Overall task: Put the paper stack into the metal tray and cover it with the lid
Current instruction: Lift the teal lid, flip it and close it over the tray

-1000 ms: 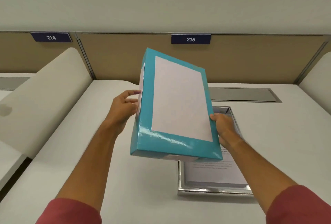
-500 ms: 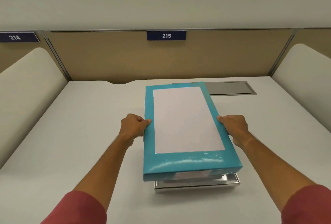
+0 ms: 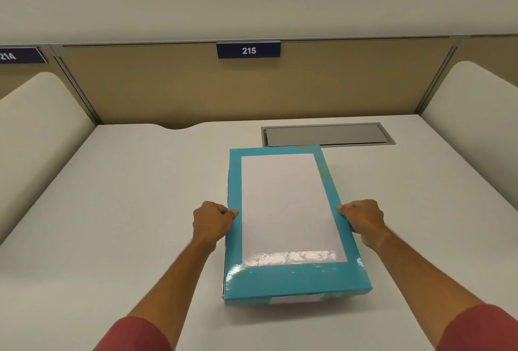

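Note:
A teal lid (image 3: 290, 210) with a white rectangle on top lies flat in the middle of the white desk (image 3: 126, 210). It covers the metal tray, of which only a thin sliver shows at the lid's near left corner (image 3: 223, 289). The paper stack is hidden under the lid. My left hand (image 3: 213, 220) grips the lid's left edge, thumb on top. On the opposite edge, my right hand (image 3: 361, 218) holds the lid the same way.
A grey metal cable flap (image 3: 326, 134) is set into the desk just behind the lid. A tan partition with a "215" label (image 3: 248, 50) closes off the back. Cream curved side dividers (image 3: 36, 131) stand at the left and right.
The lid went from tilted up in the air to flat and lower over the tray. The tray's shiny front edge, visible half a second ago, is now covered.

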Demonstrator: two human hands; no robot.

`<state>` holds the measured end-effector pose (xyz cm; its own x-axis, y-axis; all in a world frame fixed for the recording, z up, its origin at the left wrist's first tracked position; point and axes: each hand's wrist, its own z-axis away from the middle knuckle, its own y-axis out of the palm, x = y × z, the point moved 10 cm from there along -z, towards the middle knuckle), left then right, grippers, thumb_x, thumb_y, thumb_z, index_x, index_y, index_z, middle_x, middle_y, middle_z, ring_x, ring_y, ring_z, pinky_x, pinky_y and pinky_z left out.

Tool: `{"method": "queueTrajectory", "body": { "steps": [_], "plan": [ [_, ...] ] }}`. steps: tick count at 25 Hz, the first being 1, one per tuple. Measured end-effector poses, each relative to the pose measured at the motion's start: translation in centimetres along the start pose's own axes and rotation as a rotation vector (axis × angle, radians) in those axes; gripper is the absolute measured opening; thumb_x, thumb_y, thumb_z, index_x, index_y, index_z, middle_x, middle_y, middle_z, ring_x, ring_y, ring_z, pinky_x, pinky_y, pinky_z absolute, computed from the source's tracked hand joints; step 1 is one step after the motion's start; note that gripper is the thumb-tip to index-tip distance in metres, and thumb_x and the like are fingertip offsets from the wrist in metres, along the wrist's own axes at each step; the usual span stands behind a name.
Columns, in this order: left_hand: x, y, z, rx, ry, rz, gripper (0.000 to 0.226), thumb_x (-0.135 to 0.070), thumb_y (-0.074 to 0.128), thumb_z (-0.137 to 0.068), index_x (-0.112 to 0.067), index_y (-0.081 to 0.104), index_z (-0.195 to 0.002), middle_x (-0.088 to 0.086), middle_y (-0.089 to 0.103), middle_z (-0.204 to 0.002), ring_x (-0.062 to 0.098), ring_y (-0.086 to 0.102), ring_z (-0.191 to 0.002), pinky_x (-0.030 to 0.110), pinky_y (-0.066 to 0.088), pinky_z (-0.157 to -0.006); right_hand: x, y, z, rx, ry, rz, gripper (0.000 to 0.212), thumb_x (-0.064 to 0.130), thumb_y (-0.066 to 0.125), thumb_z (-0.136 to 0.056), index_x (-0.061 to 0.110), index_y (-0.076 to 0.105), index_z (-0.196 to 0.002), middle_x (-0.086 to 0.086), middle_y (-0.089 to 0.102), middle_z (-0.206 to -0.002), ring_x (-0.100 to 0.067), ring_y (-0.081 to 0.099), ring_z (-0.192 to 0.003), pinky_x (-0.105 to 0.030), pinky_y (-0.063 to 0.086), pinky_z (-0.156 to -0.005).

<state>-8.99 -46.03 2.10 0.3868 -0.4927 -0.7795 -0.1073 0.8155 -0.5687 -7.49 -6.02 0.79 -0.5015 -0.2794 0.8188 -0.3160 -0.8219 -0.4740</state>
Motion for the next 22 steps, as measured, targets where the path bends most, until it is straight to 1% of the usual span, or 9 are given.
{"method": "queueTrajectory", "body": {
  "steps": [2, 4, 6, 9, 13, 15, 18, 20, 22],
  "plan": [
    [0.2, -0.3, -0.3, -0.021, -0.013, -0.006, 0.038, -0.028, 0.072, -0.081, 0.002, 0.063, -0.060, 0.013, 0.061, -0.064, 0.023, 0.049, -0.054, 0.035, 0.048, -0.055, 0.3, 0.4, -0.2, 0.033, 0.006, 0.024, 0.022, 0.021, 0.075, -0.081, 0.002, 0.068, -0.070, -0.012, 0.071, -0.081, -0.022, 0.067, -0.065, -0.034, 0.060, -0.060],
    [0.6, -0.4, -0.5, -0.042, -0.016, -0.007, 0.039, -0.029, 0.072, -0.081, 0.001, 0.062, -0.058, 0.014, 0.063, -0.063, 0.022, 0.048, -0.053, 0.029, 0.042, -0.054, 0.7, 0.8, -0.5, 0.066, 0.011, 0.070, 0.020, 0.018, 0.074, -0.080, 0.000, 0.068, -0.072, -0.012, 0.071, -0.080, -0.025, 0.069, -0.067, -0.037, 0.062, -0.063],
    [0.9, -0.1, -0.7, -0.039, -0.026, 0.000, 0.036, -0.029, 0.072, -0.082, 0.003, 0.067, -0.064, 0.018, 0.070, -0.073, 0.023, 0.052, -0.055, 0.032, 0.048, -0.057, 1.1, 1.1, -0.7, 0.079, 0.002, 0.125, 0.015, 0.015, 0.070, -0.079, 0.000, 0.068, -0.076, -0.013, 0.072, -0.083, -0.028, 0.070, -0.072, -0.041, 0.063, -0.066],
    [1.1, 0.3, -1.1, -0.022, -0.048, 0.004, 0.032, -0.028, 0.073, -0.081, 0.002, 0.070, -0.071, 0.019, 0.072, -0.082, 0.029, 0.062, -0.064, 0.043, 0.058, -0.072, 1.6, 1.7, -0.7, 0.096, -0.042, 0.172, 0.011, 0.015, 0.068, -0.082, 0.005, 0.069, -0.084, -0.013, 0.072, -0.093, -0.032, 0.070, -0.081, -0.045, 0.063, -0.069],
    [1.1, 0.4, -2.3, -0.024, -0.066, -0.059, 0.032, -0.032, 0.072, -0.082, -0.001, 0.071, -0.074, 0.017, 0.073, -0.085, 0.035, 0.069, -0.074, 0.045, 0.060, -0.074, 2.1, 1.9, -0.6, 0.060, -0.090, 0.251, 0.020, 0.024, 0.072, -0.083, 0.006, 0.071, -0.092, -0.014, 0.073, -0.102, -0.032, 0.070, -0.082, -0.046, 0.062, -0.069],
    [1.1, 0.6, -2.7, -0.008, -0.067, -0.071, 0.023, -0.030, 0.072, -0.082, -0.007, 0.071, -0.087, 0.015, 0.071, -0.099, 0.033, 0.068, -0.075, 0.045, 0.060, -0.075, 2.3, 2.2, -0.7, 0.062, -0.100, 0.270, 0.031, 0.024, 0.072, -0.084, 0.011, 0.068, -0.112, -0.014, 0.071, -0.111, -0.033, 0.069, -0.086, -0.048, 0.062, -0.072],
    [1.1, 1.2, -3.1, 0.043, -0.064, -0.087, 0.044, -0.026, 0.070, -0.084, -0.017, 0.059, -0.126, 0.012, 0.061, -0.123, 0.030, 0.064, -0.083, 0.045, 0.060, -0.076, 2.9, 3.1, -1.0, 0.106, -0.148, 0.413, 0.047, 0.023, 0.067, -0.088, 0.023, 0.055, -0.134, -0.012, 0.066, -0.121, -0.030, 0.065, -0.086, -0.046, 0.062, -0.072],
    [1.0, 1.9, -3.4, 0.078, -0.021, -0.180, 0.051, -0.024, 0.065, -0.088, -0.023, 0.050, -0.136, 0.011, 0.058, -0.129, 0.032, 0.064, -0.091, 0.047, 0.059, -0.079, 3.3, 4.0, -1.3, 0.152, -0.184, 0.521, 0.049, 0.024, 0.062, -0.090, 0.026, 0.052, -0.138, -0.011, 0.064, -0.124, -0.030, 0.063, -0.087, -0.044, 0.062, -0.072],
    [1.1, 2.4, -3.9, 0.092, -0.002, -0.241, 0.051, -0.025, 0.062, -0.090, -0.024, 0.047, -0.138, 0.012, 0.057, -0.130, 0.032, 0.064, -0.093, 0.047, 0.058, -0.082, 3.2, 4.4, -1.6, 0.181, -0.185, 0.569, 0.050, 0.025, 0.061, -0.090, 0.027, 0.049, -0.138, -0.011, 0.061, -0.127, -0.031, 0.063, -0.091, -0.044, 0.061, -0.074]
  ]
}}
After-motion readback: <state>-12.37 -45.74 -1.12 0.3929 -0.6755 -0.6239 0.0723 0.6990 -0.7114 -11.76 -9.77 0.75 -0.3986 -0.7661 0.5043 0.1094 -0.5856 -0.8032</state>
